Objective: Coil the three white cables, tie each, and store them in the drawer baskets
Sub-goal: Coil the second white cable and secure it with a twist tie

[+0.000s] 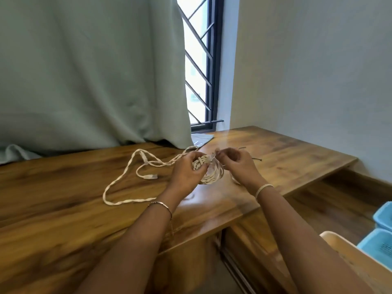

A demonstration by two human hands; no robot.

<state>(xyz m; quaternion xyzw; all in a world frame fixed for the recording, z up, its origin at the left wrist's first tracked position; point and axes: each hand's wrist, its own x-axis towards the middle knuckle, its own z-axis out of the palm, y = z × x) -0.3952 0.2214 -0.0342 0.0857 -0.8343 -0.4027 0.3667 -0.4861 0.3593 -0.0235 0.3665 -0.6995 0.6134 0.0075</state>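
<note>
A coil of white braided cable (209,179) hangs just above the wooden table (63,209), held between both hands. My left hand (186,172) grips the coil's left side. My right hand (237,164) pinches something thin at the coil's top right; what it pinches is too small to tell. A second white cable (127,177) lies loose on the table to the left, with its plug end (151,176) in the middle of its loop. Thin dark ties (257,159) lie on the table just behind my right hand.
Two light blue baskets (381,245) sit in the open drawer at the lower right. A grey-green curtain (84,71) hangs behind the table, with a barred window (199,60) beside it. The table steps down to a lower ledge (328,196) on the right.
</note>
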